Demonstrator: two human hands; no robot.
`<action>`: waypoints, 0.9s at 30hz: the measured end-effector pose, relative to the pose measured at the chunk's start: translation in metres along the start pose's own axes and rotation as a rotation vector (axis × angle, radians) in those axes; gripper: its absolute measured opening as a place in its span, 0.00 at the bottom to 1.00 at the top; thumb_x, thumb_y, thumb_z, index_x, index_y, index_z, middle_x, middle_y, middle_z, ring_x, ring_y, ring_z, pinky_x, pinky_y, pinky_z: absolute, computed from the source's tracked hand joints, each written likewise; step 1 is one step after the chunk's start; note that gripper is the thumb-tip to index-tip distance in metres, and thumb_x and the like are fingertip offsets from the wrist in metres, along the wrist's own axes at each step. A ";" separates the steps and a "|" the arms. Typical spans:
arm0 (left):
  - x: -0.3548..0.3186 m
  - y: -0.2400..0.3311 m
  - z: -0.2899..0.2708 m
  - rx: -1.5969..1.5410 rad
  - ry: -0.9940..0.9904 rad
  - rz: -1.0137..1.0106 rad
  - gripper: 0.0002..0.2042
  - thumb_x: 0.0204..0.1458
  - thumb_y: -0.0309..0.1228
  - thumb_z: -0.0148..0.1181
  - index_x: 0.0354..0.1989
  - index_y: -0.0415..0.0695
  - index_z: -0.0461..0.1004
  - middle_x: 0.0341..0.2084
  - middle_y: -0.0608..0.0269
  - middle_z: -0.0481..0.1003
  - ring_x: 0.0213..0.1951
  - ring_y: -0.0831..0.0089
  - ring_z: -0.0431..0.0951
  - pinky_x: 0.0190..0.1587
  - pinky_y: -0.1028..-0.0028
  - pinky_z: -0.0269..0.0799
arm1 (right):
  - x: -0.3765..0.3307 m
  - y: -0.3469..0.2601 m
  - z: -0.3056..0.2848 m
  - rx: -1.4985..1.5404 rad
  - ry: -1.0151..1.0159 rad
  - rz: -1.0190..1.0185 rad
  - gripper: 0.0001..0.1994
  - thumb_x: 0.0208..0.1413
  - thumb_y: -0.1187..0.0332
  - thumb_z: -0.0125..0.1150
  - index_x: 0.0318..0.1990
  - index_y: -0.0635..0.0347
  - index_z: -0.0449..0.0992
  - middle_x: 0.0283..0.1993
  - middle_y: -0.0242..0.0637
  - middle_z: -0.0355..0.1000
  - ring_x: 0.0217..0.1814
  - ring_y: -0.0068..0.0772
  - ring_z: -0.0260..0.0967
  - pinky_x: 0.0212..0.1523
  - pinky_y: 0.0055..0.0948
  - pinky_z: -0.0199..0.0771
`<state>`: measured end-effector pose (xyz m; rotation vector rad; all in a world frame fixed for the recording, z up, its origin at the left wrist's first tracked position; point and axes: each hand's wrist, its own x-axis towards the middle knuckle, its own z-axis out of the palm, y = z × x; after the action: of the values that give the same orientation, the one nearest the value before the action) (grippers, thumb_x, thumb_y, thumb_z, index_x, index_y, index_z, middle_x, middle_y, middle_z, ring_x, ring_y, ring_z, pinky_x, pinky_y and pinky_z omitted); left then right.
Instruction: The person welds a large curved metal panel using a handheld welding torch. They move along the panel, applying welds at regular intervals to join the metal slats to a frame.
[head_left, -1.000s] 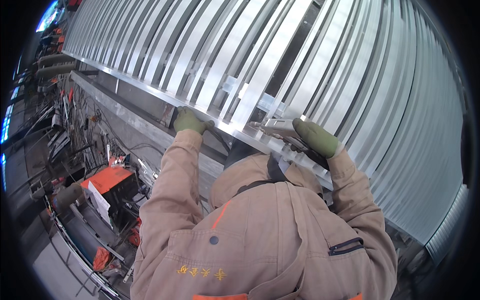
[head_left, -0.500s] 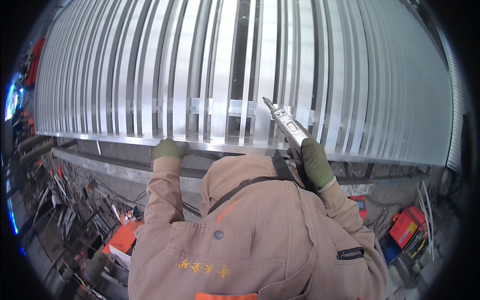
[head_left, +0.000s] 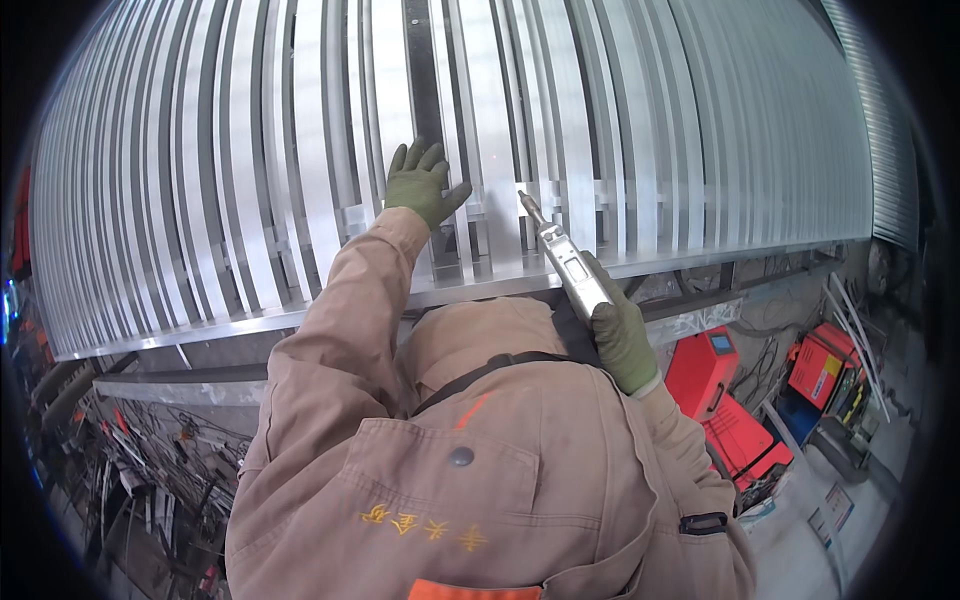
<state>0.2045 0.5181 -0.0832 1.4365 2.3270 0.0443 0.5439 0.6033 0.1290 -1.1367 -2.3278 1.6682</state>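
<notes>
Long silver metal slats (head_left: pixel 390 80) lie in rows in front of me, their near ends along a flat metal edge rail (head_left: pixel 220 331). My left hand (head_left: pixel 425 190), in a green glove, is over the slats beside a dark gap, its fingers spread and holding nothing. Whether its palm touches the metal I cannot tell. In my right hand (head_left: pixel 622 345), also gloved in green, is a silver welding gun (head_left: pixel 572 268) with a narrow nozzle. That nozzle points forward and slightly left, over the slats near a crossbar. A small red dot shows on a slat ahead of it.
Below the rail on the right stand a red machine with a small screen (head_left: pixel 700 370) and another red unit (head_left: pixel 822 365) among cables. Tangled scrap and rods (head_left: pixel 150 470) cover the floor at left. Under the rail runs a grey beam (head_left: pixel 185 390).
My left hand has left the front rail and reached forward onto the slats, fingers spreading. The view has swung to the right. The welding gun stays in my right hand.
</notes>
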 end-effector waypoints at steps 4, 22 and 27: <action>0.013 0.009 0.002 0.043 -0.169 0.017 0.40 0.73 0.67 0.49 0.59 0.40 0.89 0.77 0.54 0.74 0.89 0.55 0.52 0.90 0.48 0.31 | -0.004 0.011 0.004 0.060 0.078 0.007 0.48 0.78 0.29 0.51 0.85 0.65 0.63 0.53 0.52 0.85 0.48 0.42 0.79 0.55 0.41 0.79; 0.017 0.024 -0.002 0.017 -0.220 -0.041 0.37 0.74 0.61 0.49 0.37 0.38 0.93 0.45 0.52 0.90 0.66 0.57 0.80 0.89 0.41 0.29 | 0.020 0.017 -0.008 0.138 -0.028 0.131 0.47 0.77 0.27 0.50 0.85 0.60 0.65 0.66 0.57 0.83 0.68 0.47 0.83 0.66 0.41 0.78; 0.017 0.020 0.012 -0.002 -0.150 -0.054 0.36 0.74 0.60 0.50 0.38 0.38 0.93 0.44 0.52 0.90 0.62 0.58 0.83 0.89 0.41 0.29 | 0.026 0.022 -0.006 0.142 -0.023 0.085 0.47 0.77 0.27 0.50 0.85 0.58 0.65 0.64 0.55 0.84 0.65 0.44 0.84 0.64 0.39 0.79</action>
<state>0.2193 0.5402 -0.0950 1.3281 2.2413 -0.0740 0.5392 0.6266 0.1033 -1.2107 -2.1621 1.8508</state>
